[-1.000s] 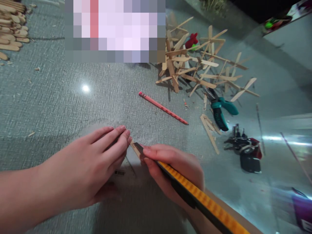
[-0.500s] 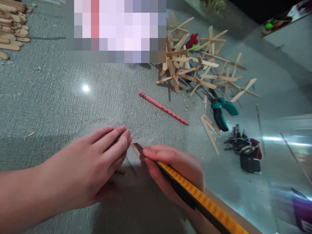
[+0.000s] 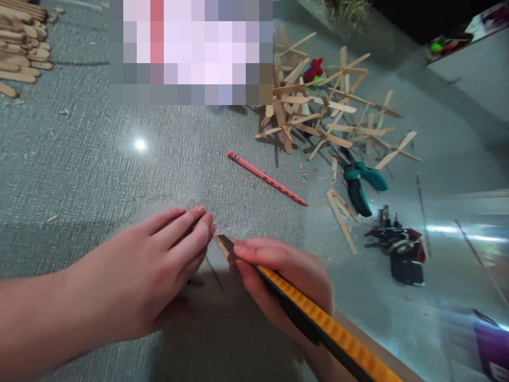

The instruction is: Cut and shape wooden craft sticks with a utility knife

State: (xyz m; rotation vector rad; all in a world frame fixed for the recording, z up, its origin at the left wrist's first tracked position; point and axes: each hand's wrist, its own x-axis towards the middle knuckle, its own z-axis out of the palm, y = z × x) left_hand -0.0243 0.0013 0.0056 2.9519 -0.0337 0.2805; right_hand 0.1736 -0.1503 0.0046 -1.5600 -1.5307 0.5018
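Note:
My left hand (image 3: 147, 270) is closed with its fingertips pressing on the far end of a thin craft stick (image 3: 221, 249), most of which they hide. My right hand (image 3: 298, 276) grips a yellow and black utility knife (image 3: 314, 307), its handle slanting toward the lower right. The knife's dark blade rests along the stick, just right of my left fingertips. Thumb and index finger of my right hand sit close behind the blade. Beyond both hands lies a pink pencil (image 3: 267, 179) on the grey textured table (image 3: 95, 175).
Loose craft sticks (image 3: 24, 50) are stacked at the far left. Crossed, joined sticks (image 3: 318, 124) stand at the back right. Nearer are teal pliers (image 3: 356, 185), some joined sticks (image 3: 342, 220) and a dark metallic cluster (image 3: 397, 244). Something purple (image 3: 493, 339) shows at the lower right.
Both hands, the stick and the knife stay almost exactly where they were. Only a slight shift of the whole view shows.

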